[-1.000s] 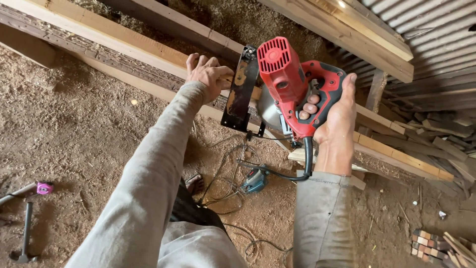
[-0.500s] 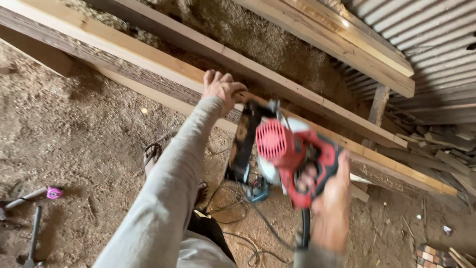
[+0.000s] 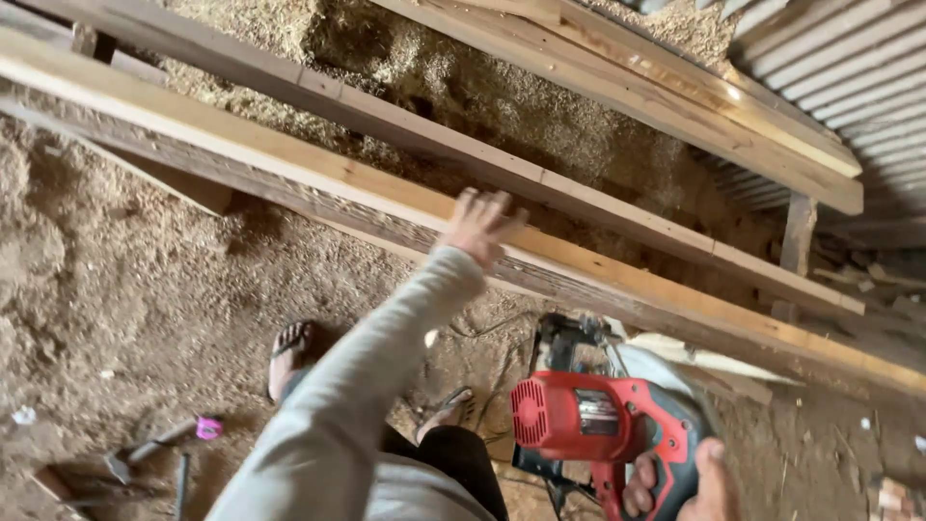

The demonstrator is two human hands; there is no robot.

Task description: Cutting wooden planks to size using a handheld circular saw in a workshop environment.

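My left hand (image 3: 479, 225) rests flat on a long wooden plank (image 3: 289, 174) that runs from upper left to lower right. My right hand (image 3: 690, 487) grips the handle of a red and black circular saw (image 3: 598, 420), held low beside my legs, off the plank. The saw's blade guard faces the plank. My feet in sandals (image 3: 289, 355) stand on the sawdust floor below.
A second plank (image 3: 540, 178) runs parallel behind the first, with more timber (image 3: 675, 92) beyond and a corrugated metal wall (image 3: 849, 68) at top right. A wooden post (image 3: 797, 236) stands on the right. Tools, one with a pink part (image 3: 207, 427), lie on the floor at lower left.
The saw has come off the plank and dropped down toward my legs. My left hand stayed on the plank. The view has tilted down and shifted left.
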